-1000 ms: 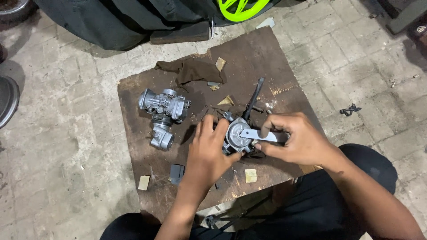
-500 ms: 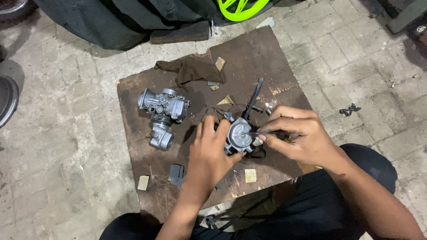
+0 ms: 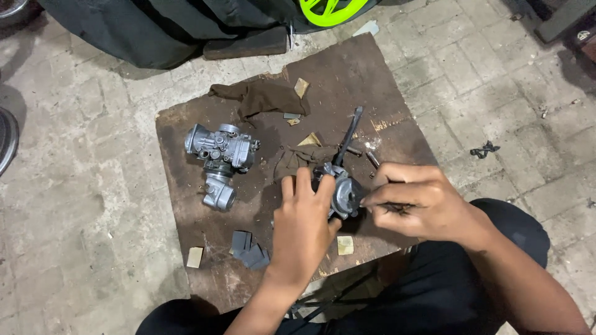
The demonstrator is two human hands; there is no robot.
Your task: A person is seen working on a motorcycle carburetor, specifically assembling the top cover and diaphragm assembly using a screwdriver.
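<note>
Both hands, left and right, around a grey carburetor part over a stained board.

Left hand lies palm-down, fingers extended; right hand pinches (fingertips together) just beside it.

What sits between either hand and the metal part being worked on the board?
Nothing visible. The left hand grips the grey metal part directly, and the right hand has its fingertips pinched at its right edge.
</note>
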